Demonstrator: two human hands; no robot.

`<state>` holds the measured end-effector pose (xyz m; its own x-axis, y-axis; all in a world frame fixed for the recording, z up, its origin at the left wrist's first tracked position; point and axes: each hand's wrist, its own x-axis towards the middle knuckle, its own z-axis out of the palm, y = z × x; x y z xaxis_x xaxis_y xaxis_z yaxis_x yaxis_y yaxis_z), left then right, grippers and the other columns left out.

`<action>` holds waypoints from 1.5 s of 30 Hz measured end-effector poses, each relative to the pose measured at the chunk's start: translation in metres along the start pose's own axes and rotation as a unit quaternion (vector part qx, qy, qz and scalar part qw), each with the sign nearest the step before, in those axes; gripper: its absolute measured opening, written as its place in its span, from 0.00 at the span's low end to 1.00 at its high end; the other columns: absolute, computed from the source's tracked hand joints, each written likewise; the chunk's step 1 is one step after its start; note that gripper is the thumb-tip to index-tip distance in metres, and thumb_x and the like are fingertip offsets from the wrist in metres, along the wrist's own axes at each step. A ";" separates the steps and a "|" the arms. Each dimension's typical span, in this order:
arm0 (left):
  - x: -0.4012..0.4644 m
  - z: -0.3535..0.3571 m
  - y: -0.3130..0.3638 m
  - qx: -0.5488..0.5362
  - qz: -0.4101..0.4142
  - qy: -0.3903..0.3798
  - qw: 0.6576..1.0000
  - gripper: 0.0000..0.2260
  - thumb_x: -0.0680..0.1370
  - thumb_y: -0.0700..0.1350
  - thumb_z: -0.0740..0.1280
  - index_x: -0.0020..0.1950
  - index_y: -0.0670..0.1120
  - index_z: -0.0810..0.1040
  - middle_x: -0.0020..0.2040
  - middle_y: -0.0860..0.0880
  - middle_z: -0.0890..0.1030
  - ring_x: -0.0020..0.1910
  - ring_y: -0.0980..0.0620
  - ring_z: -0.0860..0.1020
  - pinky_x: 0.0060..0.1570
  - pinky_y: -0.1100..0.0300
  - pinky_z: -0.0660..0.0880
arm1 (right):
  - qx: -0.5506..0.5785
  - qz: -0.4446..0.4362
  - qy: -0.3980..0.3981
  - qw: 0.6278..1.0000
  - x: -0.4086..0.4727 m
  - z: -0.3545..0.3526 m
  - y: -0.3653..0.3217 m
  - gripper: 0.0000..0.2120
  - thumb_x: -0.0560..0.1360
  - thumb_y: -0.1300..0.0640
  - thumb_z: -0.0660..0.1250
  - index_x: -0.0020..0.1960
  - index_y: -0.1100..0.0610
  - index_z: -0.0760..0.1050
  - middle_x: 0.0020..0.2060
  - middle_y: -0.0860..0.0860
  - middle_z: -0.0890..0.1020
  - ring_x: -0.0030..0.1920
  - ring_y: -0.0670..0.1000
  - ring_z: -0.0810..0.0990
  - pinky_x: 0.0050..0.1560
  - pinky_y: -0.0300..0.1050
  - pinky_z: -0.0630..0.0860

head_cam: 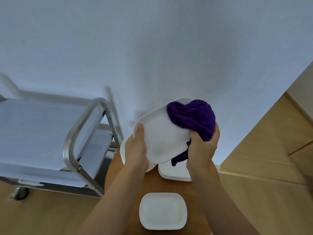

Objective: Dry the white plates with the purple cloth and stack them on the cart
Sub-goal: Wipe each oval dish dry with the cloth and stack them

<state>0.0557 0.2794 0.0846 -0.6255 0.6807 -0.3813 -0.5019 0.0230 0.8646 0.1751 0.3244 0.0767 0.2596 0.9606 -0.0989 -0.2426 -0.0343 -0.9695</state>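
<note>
two hands work one white plate (162, 138) held tilted above the table (194, 192): the left hand (135, 150) grips its left rim, the right hand (202, 148) clutches the purple cloth (191, 117) against its far right corner, with the cart (42, 133) lying leftward, nearer the left hand.

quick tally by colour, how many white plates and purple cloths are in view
white plates: 4, one held, one on the table near the camera, one under the right wrist, one partly hidden behind the left hand
purple cloth: 1
total: 5
</note>
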 end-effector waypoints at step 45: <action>0.011 -0.043 -0.013 -0.038 -0.214 -0.211 0.953 0.31 0.64 0.60 0.74 0.63 0.47 0.76 0.63 0.45 0.78 0.61 0.43 0.77 0.61 0.39 0.72 | 0.194 0.229 -0.172 0.938 -0.004 -0.011 -0.033 0.07 0.71 0.64 0.65 0.48 0.59 0.78 0.33 0.51 0.84 0.32 0.49 0.83 0.29 0.41 0.78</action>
<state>0.0300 0.2552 0.0555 -0.0666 0.8545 -0.5151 -0.7085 0.3230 0.6274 0.1921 0.3191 0.1062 -0.2565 0.9040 -0.3420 -0.5947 -0.4266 -0.6814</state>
